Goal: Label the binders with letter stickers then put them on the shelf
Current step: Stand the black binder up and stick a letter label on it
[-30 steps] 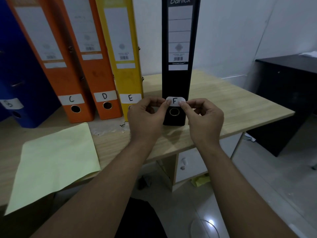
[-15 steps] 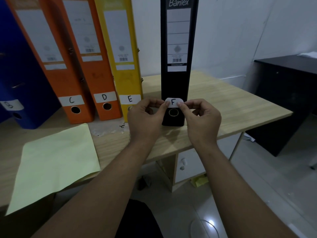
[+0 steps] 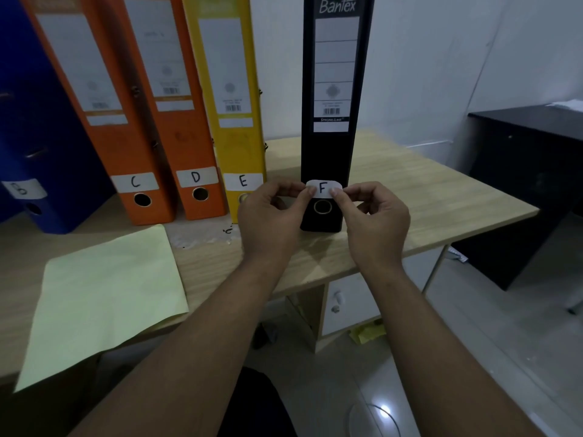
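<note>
From the head view, my left hand [image 3: 271,216] and right hand [image 3: 375,216] each pinch one end of a white sticker [image 3: 323,187] marked "F", thumb and forefinger curled on it. It sits against the spine of the black binder [image 3: 334,74], just above the ring hole. That binder stands upright on the wooden counter [image 3: 426,190] and reads "Bantex" at the top and "Strong Line" lower down. To its left stand the yellow binder [image 3: 233,89] labelled "E", two orange binders marked "D" [image 3: 176,121] and "C" [image 3: 104,121], and a blue binder [image 3: 41,137] whose label is too blurred to read. A pale yellow paper sheet [image 3: 104,294] lies on the counter's near edge.
</note>
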### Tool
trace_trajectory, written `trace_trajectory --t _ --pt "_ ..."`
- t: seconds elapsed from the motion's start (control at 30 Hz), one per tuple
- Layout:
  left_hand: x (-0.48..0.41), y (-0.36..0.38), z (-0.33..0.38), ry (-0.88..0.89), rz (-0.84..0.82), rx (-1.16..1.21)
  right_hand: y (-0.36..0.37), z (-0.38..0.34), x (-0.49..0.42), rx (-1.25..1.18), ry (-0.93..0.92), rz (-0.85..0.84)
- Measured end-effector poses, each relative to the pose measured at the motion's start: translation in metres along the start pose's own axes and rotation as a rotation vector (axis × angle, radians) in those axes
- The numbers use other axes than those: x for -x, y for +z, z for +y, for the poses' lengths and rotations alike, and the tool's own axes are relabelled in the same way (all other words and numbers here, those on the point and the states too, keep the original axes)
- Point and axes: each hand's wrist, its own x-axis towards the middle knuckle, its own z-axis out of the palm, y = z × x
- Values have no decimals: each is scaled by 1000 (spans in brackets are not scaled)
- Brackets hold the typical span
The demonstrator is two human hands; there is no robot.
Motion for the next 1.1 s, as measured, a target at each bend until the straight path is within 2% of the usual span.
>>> trace_trajectory --t 0.37,0.6,1.1 --pt "2 -4 7 -78 16 55 -3 -4 0 -78 67 23" --pt "4 -6 8 -75 -92 37 -1 -13 1 2 48 -154" --pt "-2 0 -1 -62 -67 73 1 -6 0 -14 74 -94"
